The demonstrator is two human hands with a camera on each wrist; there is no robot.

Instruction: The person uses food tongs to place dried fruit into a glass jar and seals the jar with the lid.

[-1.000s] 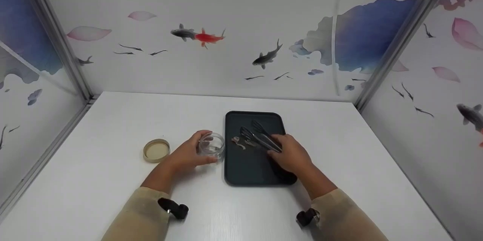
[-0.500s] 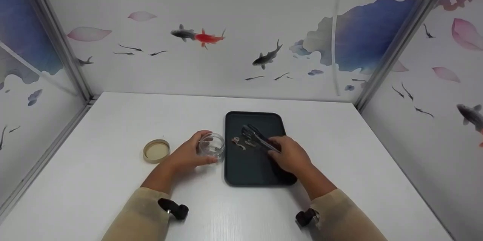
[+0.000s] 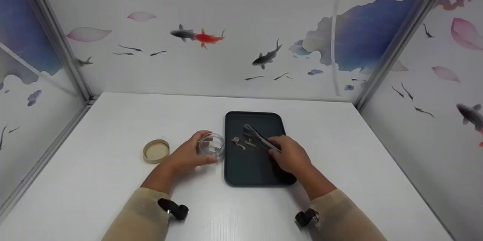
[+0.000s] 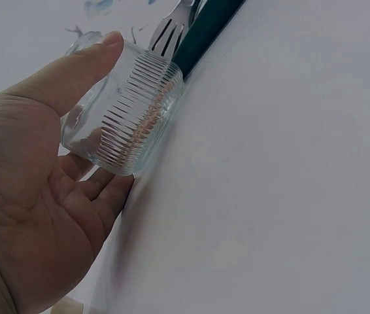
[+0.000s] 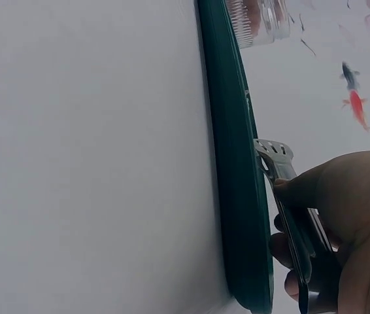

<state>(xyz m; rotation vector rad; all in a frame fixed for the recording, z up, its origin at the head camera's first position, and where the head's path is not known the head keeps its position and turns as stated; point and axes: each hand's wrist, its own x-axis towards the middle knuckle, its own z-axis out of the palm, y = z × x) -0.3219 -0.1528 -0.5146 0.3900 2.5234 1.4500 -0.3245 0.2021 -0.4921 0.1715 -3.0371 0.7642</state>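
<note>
My left hand (image 3: 190,150) holds a clear ribbed glass jar (image 4: 136,108), thumb on one side and fingers on the other, at the left edge of a dark green tray (image 3: 249,169). Some brownish bits show through the jar's wall in the left wrist view. Over the tray, my right hand (image 3: 291,154) grips metal tongs (image 3: 260,137) with slotted ends. Their arms are squeezed close together, with the tips low over the tray beside small dried pieces (image 3: 237,143). In the right wrist view, thumb and fingers wrap the tongs (image 5: 296,229).
A round tan lid (image 3: 156,151) lies on the white table (image 3: 124,120) left of my left hand. Walls printed with fish and petals (image 3: 226,60) enclose the table at the back and both sides. Metal posts (image 3: 392,41) stand at the corners.
The tongs' arms, spread apart a second ago, have come together over the tray. My right hand has barely shifted, and the left hand and jar have stayed in place.
</note>
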